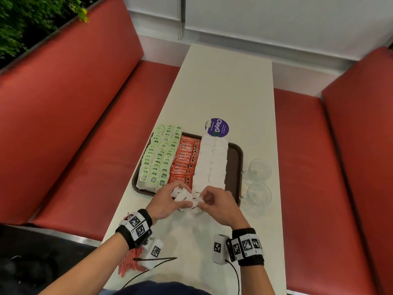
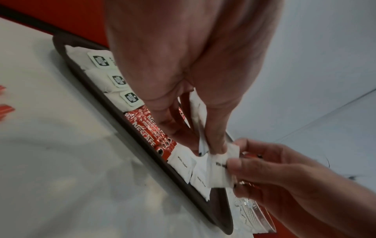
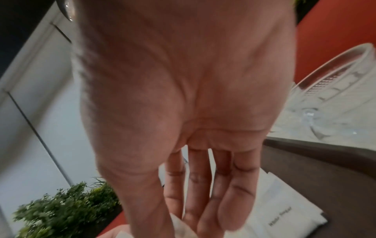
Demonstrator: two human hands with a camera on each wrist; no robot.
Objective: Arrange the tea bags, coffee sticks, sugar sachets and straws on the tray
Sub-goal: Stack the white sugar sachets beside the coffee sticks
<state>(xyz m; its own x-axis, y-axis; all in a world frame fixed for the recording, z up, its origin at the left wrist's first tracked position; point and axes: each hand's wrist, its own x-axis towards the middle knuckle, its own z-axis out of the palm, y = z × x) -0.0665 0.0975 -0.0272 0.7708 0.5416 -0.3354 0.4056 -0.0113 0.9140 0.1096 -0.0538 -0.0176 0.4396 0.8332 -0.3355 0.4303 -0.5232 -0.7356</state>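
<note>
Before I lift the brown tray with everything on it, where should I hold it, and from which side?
Probably by the two short rims. The tray lies flat and is packed with tea bags, coffee sticks and sugar sachets. Come in level from left and right, mind the glasses beside the right rim, and keep it level so the rows do not slide.

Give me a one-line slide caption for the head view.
Both hands, left and right, hold white sugar sachets at the near edge of the brown tray.
</note>
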